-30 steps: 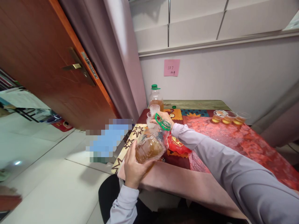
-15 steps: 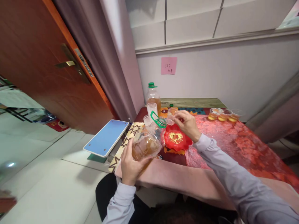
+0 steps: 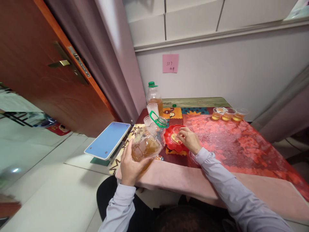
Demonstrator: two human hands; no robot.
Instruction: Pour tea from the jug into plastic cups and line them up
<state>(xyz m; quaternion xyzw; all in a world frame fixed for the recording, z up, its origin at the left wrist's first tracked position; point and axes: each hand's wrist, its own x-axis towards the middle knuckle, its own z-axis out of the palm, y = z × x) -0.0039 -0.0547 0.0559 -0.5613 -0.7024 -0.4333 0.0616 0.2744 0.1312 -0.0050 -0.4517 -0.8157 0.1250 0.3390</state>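
Note:
My left hand (image 3: 131, 164) is wrapped round the lower side of a clear plastic bottle (image 3: 148, 145) of amber liquid. The bottle leans to the right, its uncapped mouth circled by a green handle ring (image 3: 154, 120). My right hand (image 3: 189, 139) pinches a small clear plastic cup (image 3: 177, 130) over the red scalloped plate (image 3: 169, 146); whether the cup touches the plate I cannot tell. Behind the held bottle rise stacked clear cups (image 3: 152, 109), partly hidden by it.
Another amber-filled bottle (image 3: 154, 96) with a green cap stands at the back. A loose green cap (image 3: 174, 105) lies near the wall. Several clear cups of amber liquid (image 3: 227, 114) sit at the back right. Left of the table is a blue-topped stand (image 3: 108, 140).
My right hand has lowered the cup from beside the bottle's mouth to over the red plate. The bottle is tilted less, and the whole view has shifted slightly.

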